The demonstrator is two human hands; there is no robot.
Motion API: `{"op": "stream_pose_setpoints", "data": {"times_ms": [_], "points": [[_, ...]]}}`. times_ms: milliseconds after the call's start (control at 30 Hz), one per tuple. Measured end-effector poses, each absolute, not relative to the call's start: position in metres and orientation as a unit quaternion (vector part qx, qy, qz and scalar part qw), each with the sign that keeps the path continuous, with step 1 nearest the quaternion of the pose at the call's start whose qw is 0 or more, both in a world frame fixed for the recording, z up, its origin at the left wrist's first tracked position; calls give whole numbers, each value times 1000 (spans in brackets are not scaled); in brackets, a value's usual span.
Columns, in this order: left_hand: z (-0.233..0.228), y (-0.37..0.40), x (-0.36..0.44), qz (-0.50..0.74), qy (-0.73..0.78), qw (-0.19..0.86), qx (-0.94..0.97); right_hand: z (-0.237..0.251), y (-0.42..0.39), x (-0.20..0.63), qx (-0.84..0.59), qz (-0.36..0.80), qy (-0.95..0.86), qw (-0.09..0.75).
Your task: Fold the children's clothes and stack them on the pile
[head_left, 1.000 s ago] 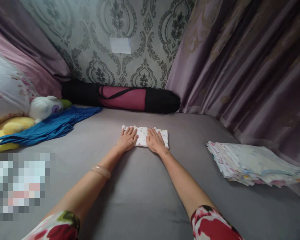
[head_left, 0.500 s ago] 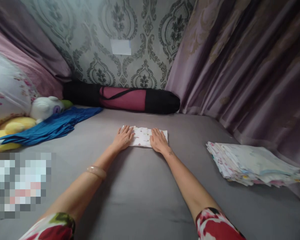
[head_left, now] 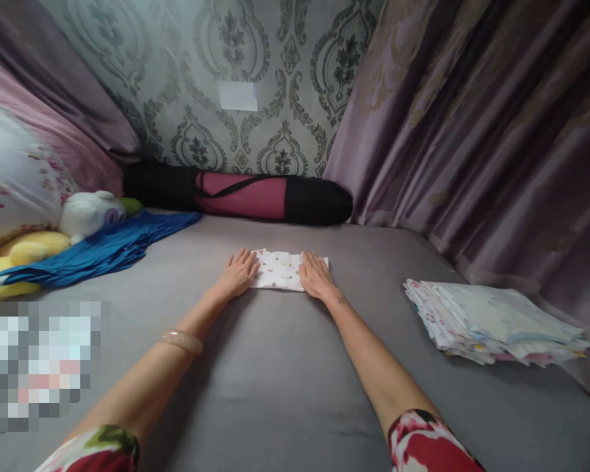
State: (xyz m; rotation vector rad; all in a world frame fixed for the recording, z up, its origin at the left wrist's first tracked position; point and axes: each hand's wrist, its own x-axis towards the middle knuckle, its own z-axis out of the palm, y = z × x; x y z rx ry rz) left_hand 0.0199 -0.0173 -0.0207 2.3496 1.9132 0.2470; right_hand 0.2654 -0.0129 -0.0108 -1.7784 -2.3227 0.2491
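1. In the middle of the grey bed [head_left: 275,367], towards its far side, lies a small folded white cloth [head_left: 281,270] with a faint printed pattern.
2. The left hand [head_left: 237,275] lies flat on the left end of the cloth, fingers stretched out and together, palm down; its grip is open and closes on nothing.
3. The right hand [head_left: 315,276] lies flat in the same way on the right end of the cloth, fingers extended; its grip too is open, pressing rather than holding.
4. Between the two hands a bare strip of the cloth shows.
5. A pale bangle [head_left: 181,341] sits on the left forearm, and floral sleeves show at the near edge of the view.
6. At the right, well apart from the hands, a stack of folded cloths [head_left: 496,321] rests on the bed near the mauve curtain [head_left: 472,144].
7. At the far edge, against the patterned wall [head_left: 255,59], lies a long black and pink roll bag [head_left: 240,195].
8. At the left lie a blue cloth [head_left: 98,249], a white soft toy [head_left: 91,211] and a yellow soft toy [head_left: 24,252].
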Motion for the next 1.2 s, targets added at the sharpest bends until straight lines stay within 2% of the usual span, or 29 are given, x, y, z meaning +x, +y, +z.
{"op": "stream_pose_setpoints", "data": {"times_ms": [300, 633, 867, 1033, 1200], "points": [[-34, -17, 4, 78, 637, 88, 762, -30, -12, 284, -637, 44, -764, 94], [-32, -20, 4, 101, 638, 86, 758, -27, -13, 292, -665, 55, -739, 87], [-31, -21, 4, 130, 638, 83, 755, -18, -12, 293, -668, 68, -740, 43], [-31, -25, 6, 183, 617, 31, 765, -5, -11, 276, -660, 41, -746, 74], [-30, -32, 8, 193, 549, -34, 812, 3, -13, 229, -564, 56, -817, 103]]}}
